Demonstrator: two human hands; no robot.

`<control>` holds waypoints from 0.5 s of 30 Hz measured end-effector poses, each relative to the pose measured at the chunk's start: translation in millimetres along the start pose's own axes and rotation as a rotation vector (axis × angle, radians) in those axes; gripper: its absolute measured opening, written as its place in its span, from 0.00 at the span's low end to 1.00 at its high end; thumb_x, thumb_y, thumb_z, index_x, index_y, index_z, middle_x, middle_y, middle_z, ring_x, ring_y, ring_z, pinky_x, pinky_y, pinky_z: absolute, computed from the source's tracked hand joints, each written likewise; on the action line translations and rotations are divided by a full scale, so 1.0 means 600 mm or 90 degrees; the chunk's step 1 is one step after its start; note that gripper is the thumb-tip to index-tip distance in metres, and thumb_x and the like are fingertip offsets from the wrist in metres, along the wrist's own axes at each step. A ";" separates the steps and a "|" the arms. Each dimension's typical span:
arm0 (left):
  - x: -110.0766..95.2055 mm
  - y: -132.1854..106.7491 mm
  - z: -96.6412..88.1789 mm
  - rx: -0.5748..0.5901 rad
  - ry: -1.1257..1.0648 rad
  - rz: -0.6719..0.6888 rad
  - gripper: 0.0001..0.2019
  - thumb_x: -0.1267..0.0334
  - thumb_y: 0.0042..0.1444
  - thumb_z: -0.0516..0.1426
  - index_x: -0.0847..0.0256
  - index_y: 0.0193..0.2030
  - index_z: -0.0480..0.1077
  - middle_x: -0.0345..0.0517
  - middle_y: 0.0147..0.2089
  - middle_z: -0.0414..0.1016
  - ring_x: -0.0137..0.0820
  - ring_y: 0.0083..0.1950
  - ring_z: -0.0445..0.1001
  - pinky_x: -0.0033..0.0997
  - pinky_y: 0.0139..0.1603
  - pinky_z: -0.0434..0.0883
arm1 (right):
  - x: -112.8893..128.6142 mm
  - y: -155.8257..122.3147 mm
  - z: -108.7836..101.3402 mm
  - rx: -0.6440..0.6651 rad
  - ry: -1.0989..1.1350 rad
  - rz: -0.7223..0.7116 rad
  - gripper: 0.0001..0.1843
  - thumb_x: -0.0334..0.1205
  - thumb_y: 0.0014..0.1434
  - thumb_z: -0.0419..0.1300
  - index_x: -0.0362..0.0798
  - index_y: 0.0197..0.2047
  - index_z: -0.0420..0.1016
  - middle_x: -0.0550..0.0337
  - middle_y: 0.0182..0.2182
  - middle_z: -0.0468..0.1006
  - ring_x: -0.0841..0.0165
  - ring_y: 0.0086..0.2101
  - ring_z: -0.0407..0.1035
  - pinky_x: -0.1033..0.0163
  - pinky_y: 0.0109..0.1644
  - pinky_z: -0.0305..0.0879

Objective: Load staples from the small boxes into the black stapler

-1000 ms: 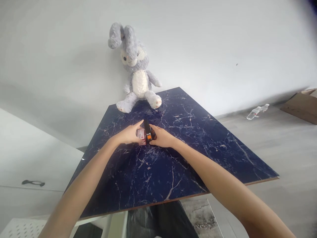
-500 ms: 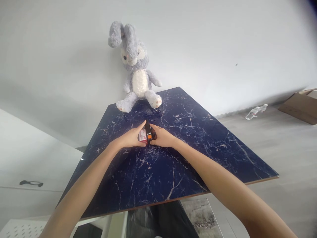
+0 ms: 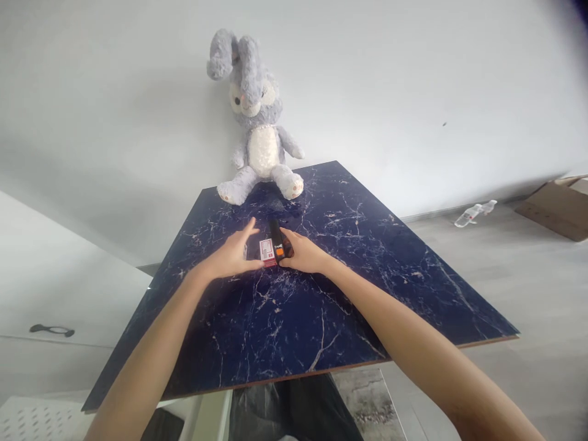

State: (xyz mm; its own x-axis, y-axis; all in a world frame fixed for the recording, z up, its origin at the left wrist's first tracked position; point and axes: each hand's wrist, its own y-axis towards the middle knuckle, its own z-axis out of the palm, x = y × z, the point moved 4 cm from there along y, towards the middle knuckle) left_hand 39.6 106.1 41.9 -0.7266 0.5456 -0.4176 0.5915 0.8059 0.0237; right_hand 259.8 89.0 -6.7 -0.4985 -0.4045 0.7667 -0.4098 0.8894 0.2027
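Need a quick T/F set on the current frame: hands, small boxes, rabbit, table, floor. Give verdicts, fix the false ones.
1. The red-and-white box is between the left hand and the black box. True.
2. The left hand is closed in a fist. False: its thumb and fingers are spread apart.
3. The right hand has its fingers at the black box. True.
4. The plush rabbit is nearer the person than the red-and-white box. False: it sits beyond it, at the far end of the table.
5. The table has a plain white top. False: it is dark blue with pale veins.
6. A clear plastic bottle lies on the floor. True.
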 end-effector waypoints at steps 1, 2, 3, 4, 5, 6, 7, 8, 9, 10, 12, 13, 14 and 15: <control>0.012 -0.011 -0.011 -0.013 0.000 -0.007 0.56 0.45 0.53 0.65 0.47 0.78 0.31 0.53 0.75 0.54 0.53 0.74 0.54 0.52 0.69 0.59 | 0.000 -0.001 0.000 0.005 0.000 0.010 0.53 0.37 0.51 0.69 0.49 0.74 0.46 0.45 0.56 0.72 0.59 0.44 0.73 0.54 0.48 0.69; 0.026 -0.021 -0.019 -0.020 0.001 -0.021 0.53 0.45 0.53 0.65 0.46 0.78 0.38 0.51 0.75 0.54 0.53 0.73 0.56 0.52 0.68 0.61 | 0.001 -0.001 0.000 0.008 -0.003 0.020 0.54 0.38 0.51 0.70 0.49 0.74 0.46 0.45 0.56 0.72 0.60 0.43 0.73 0.54 0.48 0.69; 0.042 -0.029 -0.023 -0.018 -0.003 -0.038 0.49 0.45 0.52 0.65 0.46 0.76 0.45 0.50 0.75 0.55 0.53 0.71 0.60 0.50 0.67 0.63 | 0.002 -0.002 -0.001 0.009 -0.007 0.026 0.54 0.38 0.51 0.70 0.49 0.74 0.46 0.45 0.55 0.72 0.60 0.42 0.73 0.54 0.48 0.69; 0.057 -0.035 -0.023 -0.018 -0.014 -0.057 0.44 0.45 0.52 0.65 0.46 0.74 0.54 0.50 0.73 0.59 0.52 0.68 0.66 0.49 0.65 0.67 | 0.003 -0.002 -0.001 0.008 -0.012 0.030 0.54 0.39 0.51 0.70 0.49 0.74 0.47 0.45 0.55 0.72 0.59 0.42 0.73 0.53 0.48 0.69; 0.072 -0.038 -0.020 -0.024 -0.032 -0.076 0.40 0.44 0.52 0.64 0.48 0.71 0.61 0.50 0.71 0.63 0.50 0.63 0.71 0.48 0.62 0.70 | 0.005 -0.003 -0.002 0.007 -0.017 0.033 0.54 0.39 0.51 0.70 0.48 0.74 0.47 0.45 0.54 0.72 0.59 0.42 0.73 0.53 0.49 0.69; 0.086 -0.037 -0.016 -0.039 -0.052 -0.092 0.36 0.43 0.53 0.64 0.50 0.67 0.66 0.50 0.68 0.67 0.48 0.59 0.75 0.46 0.58 0.73 | 0.006 -0.003 -0.002 0.007 -0.018 0.034 0.54 0.39 0.51 0.70 0.48 0.74 0.47 0.45 0.54 0.72 0.60 0.42 0.73 0.53 0.49 0.69; 0.099 -0.032 -0.010 -0.060 -0.071 -0.106 0.34 0.43 0.52 0.64 0.51 0.64 0.69 0.50 0.65 0.70 0.46 0.55 0.77 0.45 0.56 0.74 | 0.007 -0.003 -0.002 0.008 -0.018 0.034 0.54 0.39 0.51 0.70 0.48 0.74 0.47 0.45 0.54 0.72 0.60 0.41 0.73 0.53 0.49 0.69; 0.109 -0.024 -0.004 -0.085 -0.089 -0.117 0.33 0.42 0.51 0.64 0.52 0.62 0.71 0.50 0.63 0.72 0.45 0.52 0.78 0.44 0.54 0.76 | 0.008 -0.004 -0.001 0.009 -0.018 0.035 0.54 0.38 0.51 0.70 0.48 0.74 0.47 0.46 0.54 0.72 0.61 0.40 0.73 0.53 0.49 0.69; 0.117 -0.013 0.001 -0.112 -0.107 -0.124 0.32 0.42 0.50 0.65 0.54 0.60 0.72 0.51 0.62 0.74 0.44 0.51 0.79 0.44 0.53 0.76 | 0.008 -0.003 0.000 0.009 -0.018 0.035 0.54 0.38 0.51 0.70 0.48 0.74 0.47 0.46 0.54 0.72 0.62 0.39 0.73 0.53 0.49 0.69; 0.122 0.001 0.006 -0.136 -0.126 -0.128 0.33 0.42 0.50 0.66 0.55 0.60 0.72 0.51 0.61 0.74 0.44 0.51 0.79 0.43 0.54 0.76 | 0.008 -0.003 0.000 0.008 -0.019 0.035 0.54 0.38 0.51 0.70 0.48 0.74 0.47 0.46 0.53 0.73 0.63 0.38 0.73 0.54 0.49 0.69; 0.125 0.032 0.016 -0.174 -0.169 -0.128 0.32 0.43 0.51 0.65 0.58 0.59 0.73 0.53 0.61 0.74 0.44 0.53 0.78 0.44 0.57 0.74 | 0.006 -0.003 0.001 0.004 -0.021 0.036 0.54 0.38 0.50 0.70 0.47 0.74 0.47 0.46 0.53 0.73 0.64 0.38 0.73 0.54 0.49 0.69; 0.122 0.048 0.021 -0.180 -0.183 -0.124 0.31 0.43 0.53 0.63 0.59 0.59 0.73 0.54 0.61 0.74 0.45 0.55 0.78 0.44 0.59 0.73 | 0.005 -0.002 0.002 0.002 -0.022 0.037 0.54 0.38 0.50 0.70 0.47 0.74 0.47 0.46 0.53 0.73 0.64 0.38 0.73 0.54 0.49 0.69; 0.117 0.062 0.025 -0.183 -0.189 -0.118 0.29 0.43 0.56 0.60 0.59 0.59 0.73 0.54 0.61 0.75 0.45 0.57 0.77 0.45 0.61 0.71 | 0.003 -0.002 0.002 0.001 -0.021 0.035 0.54 0.38 0.50 0.71 0.48 0.74 0.47 0.46 0.53 0.73 0.64 0.38 0.73 0.55 0.49 0.69; 0.110 0.074 0.030 -0.182 -0.192 -0.107 0.27 0.44 0.60 0.57 0.60 0.58 0.74 0.53 0.61 0.75 0.45 0.59 0.75 0.45 0.63 0.69 | 0.002 -0.002 0.002 0.000 -0.018 0.033 0.54 0.38 0.50 0.71 0.49 0.74 0.47 0.46 0.54 0.72 0.64 0.38 0.72 0.55 0.48 0.70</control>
State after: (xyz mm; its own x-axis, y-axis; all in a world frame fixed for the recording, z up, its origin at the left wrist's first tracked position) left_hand 24.2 174.0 -0.9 -0.6451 0.3443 -0.6821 0.3229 0.9319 0.1651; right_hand 258.6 87.3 -6.8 -0.5405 -0.3634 0.7588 -0.3829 0.9093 0.1628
